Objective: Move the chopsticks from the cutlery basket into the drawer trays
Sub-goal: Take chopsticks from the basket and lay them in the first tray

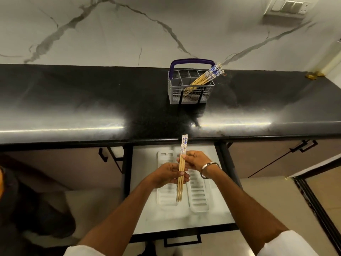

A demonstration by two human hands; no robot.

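A small bundle of wooden chopsticks (182, 163) with blue-and-white patterned tops is held upright over the open drawer by both hands. My left hand (166, 175) grips the lower shafts. My right hand (195, 160), with a metal bangle on the wrist, pinches them higher up. Beneath lie two white slotted drawer trays, the left tray (166, 197) and the right tray (198, 198). On the black counter behind stands the grey cutlery basket (191, 89) with a purple handle, and several more chopsticks (206, 76) lean in it toward the right.
The open drawer (184, 224) has a white floor and a black front handle. The black counter (92, 108) overhangs its rear. Closed cabinet doors with black handles flank the drawer. A switch plate (287, 6) hangs on the marble wall.
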